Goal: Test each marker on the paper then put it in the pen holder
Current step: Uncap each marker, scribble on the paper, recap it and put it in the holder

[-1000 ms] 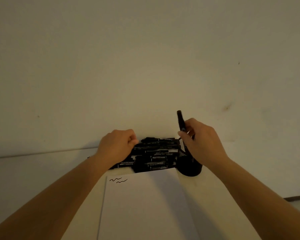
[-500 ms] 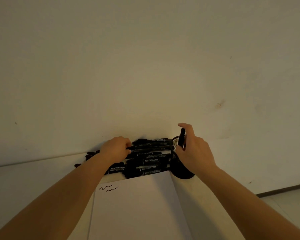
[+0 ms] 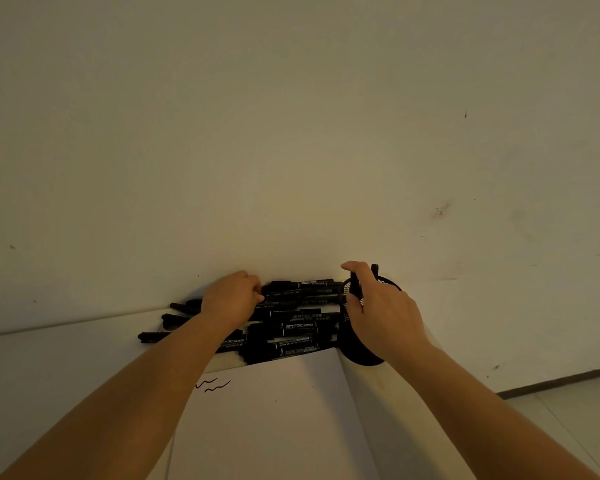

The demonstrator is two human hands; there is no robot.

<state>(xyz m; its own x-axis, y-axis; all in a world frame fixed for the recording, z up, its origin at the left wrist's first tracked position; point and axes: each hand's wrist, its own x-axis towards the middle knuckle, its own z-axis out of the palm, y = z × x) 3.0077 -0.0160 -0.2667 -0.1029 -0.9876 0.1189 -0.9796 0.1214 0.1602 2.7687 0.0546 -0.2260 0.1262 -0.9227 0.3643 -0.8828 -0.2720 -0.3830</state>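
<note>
A heap of black markers [image 3: 291,330] lies against the wall at the back of the white table. My left hand [image 3: 232,297] curls its fingers round the end of a top marker [image 3: 302,289] in that heap. The black mesh pen holder [image 3: 352,346] stands right of the heap. My right hand [image 3: 381,315] is over its mouth, pinching a black marker [image 3: 355,286] that stands lowered into it. The tip of another marker [image 3: 374,269] sticks up from the holder behind my fingers. The white paper [image 3: 274,427] in front carries two black squiggles [image 3: 213,384].
The table [image 3: 66,358] meets a plain cream wall [image 3: 291,150] just behind the markers. Its right edge drops to a tiled floor [image 3: 575,403] with a dark skirting strip. Bare table surface lies left of the paper.
My right hand has brought its marker from above the holder down into it. My left hand has closed on a marker at the top of the heap. The camera has tilted slightly.
</note>
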